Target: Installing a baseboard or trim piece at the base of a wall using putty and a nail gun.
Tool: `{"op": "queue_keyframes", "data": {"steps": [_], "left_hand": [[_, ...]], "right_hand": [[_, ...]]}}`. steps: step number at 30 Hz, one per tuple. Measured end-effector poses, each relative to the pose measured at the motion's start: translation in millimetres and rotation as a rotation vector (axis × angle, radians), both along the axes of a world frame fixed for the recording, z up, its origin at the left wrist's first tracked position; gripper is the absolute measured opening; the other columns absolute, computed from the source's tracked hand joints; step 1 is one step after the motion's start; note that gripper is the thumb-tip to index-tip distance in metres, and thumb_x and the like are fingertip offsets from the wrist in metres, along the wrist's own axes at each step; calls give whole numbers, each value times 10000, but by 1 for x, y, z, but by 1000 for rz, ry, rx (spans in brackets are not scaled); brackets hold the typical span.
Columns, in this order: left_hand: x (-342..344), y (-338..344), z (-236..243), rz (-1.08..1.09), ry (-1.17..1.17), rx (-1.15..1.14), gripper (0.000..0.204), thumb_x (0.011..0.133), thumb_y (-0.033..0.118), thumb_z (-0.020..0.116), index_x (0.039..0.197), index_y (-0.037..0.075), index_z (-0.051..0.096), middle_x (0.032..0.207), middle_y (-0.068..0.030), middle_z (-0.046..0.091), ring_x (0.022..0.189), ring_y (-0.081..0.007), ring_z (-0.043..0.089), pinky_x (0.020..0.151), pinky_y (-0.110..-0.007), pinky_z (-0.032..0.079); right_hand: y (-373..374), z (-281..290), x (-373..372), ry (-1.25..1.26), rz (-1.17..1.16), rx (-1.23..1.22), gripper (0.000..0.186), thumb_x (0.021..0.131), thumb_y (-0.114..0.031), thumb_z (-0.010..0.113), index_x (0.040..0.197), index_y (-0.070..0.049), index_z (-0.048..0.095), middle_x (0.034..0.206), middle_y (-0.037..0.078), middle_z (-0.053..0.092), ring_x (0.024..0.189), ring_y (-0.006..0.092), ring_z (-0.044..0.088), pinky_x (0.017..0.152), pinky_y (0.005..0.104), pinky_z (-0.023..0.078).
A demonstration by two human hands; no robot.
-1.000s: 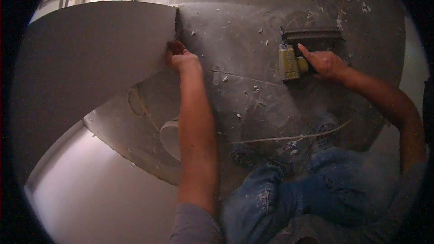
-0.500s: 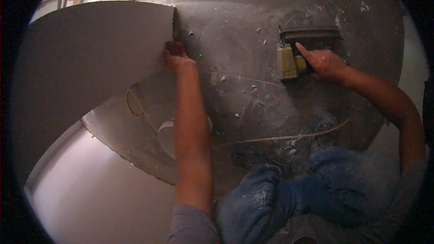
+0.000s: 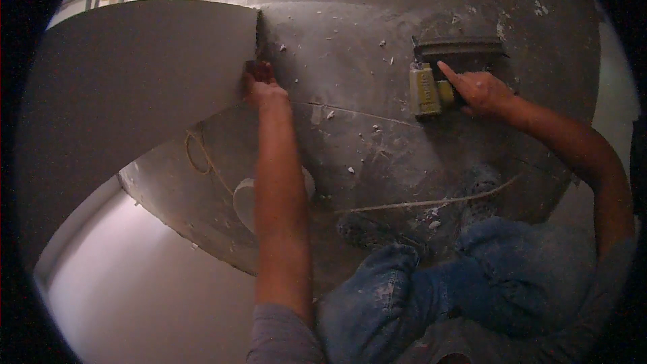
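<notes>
The floor (image 3: pixel 384 148), dusty and grey, is filling most of the head view. The board (image 3: pixel 135 67), large and grey, is covering the side from 9 to 11 o'clock, its short straight edge facing 3 o'clock. A white panel (image 3: pixel 155 276) is lying at 8 o'clock. The jeans (image 3: pixel 499 269), dusty and blue, are bending at 5 o'clock above two shoes (image 3: pixel 367 229).

The tool (image 3: pixel 426 91), yellow with a long dark bar (image 3: pixel 461 47) at its top, is sitting at 2 o'clock, well apart from the board; whether it is touching the floor, I cannot tell. The right hand (image 3: pixel 486 94) is closing its grip around the tool's far side, the handle hiding under the palm, while the forefinger is stretching toward 10 o'clock, below the bar.

The left hand (image 3: pixel 265 87) is reaching up to 11 o'clock and meeting the board's edge near its lower corner. Its grip is half curling, fingertips lost in shadow; whether it is pinching the edge or only resting there, I cannot tell.

A pale disc (image 3: pixel 246 201) is lying partly under the left forearm (image 3: pixel 280 216). A cord (image 3: pixel 418 203) is running at 4 o'clock, a loop (image 3: pixel 195 152) is curling at 9, and white bits (image 3: pixel 330 114) are dotting the floor.
</notes>
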State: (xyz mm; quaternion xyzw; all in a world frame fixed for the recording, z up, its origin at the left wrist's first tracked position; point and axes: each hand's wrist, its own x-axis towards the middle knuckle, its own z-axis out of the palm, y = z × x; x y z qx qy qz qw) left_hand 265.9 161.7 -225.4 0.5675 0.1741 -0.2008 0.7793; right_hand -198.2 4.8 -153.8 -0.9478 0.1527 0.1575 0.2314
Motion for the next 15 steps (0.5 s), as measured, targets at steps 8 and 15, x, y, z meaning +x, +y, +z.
{"op": "queue_keyframes", "data": {"steps": [8,15], "left_hand": [[-9,7,12,-37,86,-110,262,957,206,449,976,1,610,832,-108,648,739,-222,632,712,-336,571],[-63,19,47,-499,-431,281,132,904,139,562,909,17,610,845,-106,675,685,-220,647,668,-318,541]], "right_hand": [[1,-1,0,21,-28,39,1126,624,-110,797,1509,-27,107,950,173,614,852,340,611,756,423,505],[-1,-6,-3,-1,-12,43,1052,680,-116,753,1512,-42,114,942,163,611,849,335,613,749,426,509]]}}
